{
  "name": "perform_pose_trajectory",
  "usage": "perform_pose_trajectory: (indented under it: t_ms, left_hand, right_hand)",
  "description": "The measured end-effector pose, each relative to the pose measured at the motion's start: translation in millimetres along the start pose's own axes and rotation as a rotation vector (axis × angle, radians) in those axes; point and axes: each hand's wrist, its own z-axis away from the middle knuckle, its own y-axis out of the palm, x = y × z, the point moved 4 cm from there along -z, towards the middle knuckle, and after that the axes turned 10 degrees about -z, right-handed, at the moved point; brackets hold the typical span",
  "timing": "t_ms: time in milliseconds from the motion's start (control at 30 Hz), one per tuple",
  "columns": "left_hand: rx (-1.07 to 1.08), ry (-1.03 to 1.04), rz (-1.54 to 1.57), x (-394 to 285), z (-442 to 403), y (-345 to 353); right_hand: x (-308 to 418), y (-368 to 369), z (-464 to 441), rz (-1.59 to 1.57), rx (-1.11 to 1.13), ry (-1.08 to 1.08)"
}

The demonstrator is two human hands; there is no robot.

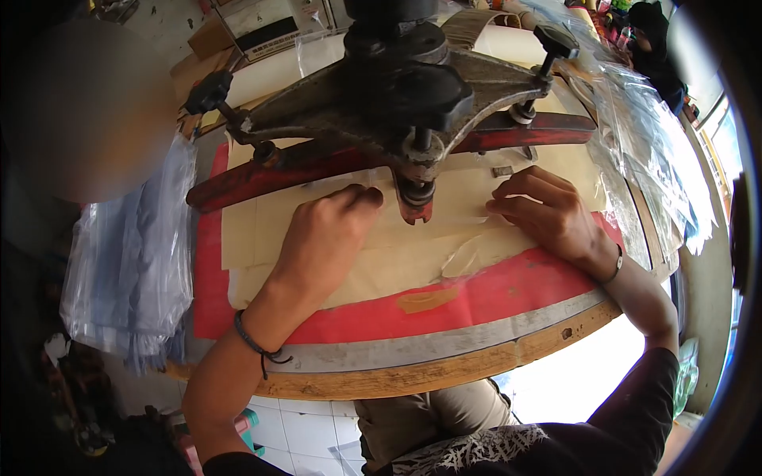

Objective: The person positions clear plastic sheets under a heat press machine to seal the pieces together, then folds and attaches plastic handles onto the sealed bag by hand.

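My left hand (329, 234) is closed above the beige sheet (270, 230), left of the press head's front foot. Its fingertips curl away from me, and what they hold, if anything, is hidden. My right hand (548, 210) pinches its fingers together low over the same sheet, on the other side; I cannot make out what lies between them. A small metal piece (502, 170) rests on the sheet just beyond the right fingers. Over both hands hangs the dark press head (333, 111) with its red-edged bars (270, 176) and black knobs.
Under the beige sheet lies a red sheet (508, 285), on a grey board with a wooden edge (413, 377). Clear plastic bags (131, 278) hang at the left; more plastic film (651, 143) lies at the right. Another person (655, 47) is at the far right, and a blurred shape fills the upper left.
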Motion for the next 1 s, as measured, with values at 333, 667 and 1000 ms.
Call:
perform_pose_trajectory:
  t_ms: [333,667,1000]
  left_hand:
    - [0.068,0.039,-0.051,-2,1,0]
    - [0.054,0.032,-0.044,-2,1,0]
    - [0.053,0.038,-0.061,-4,0,-2]
  right_hand:
    - [-1,-1,2,-0.017,-0.029,-0.043]
    - [-6,-4,-1,0.045,-0.045,-0.043]
    - [-15,1,1,0.011,-0.024,0.083]
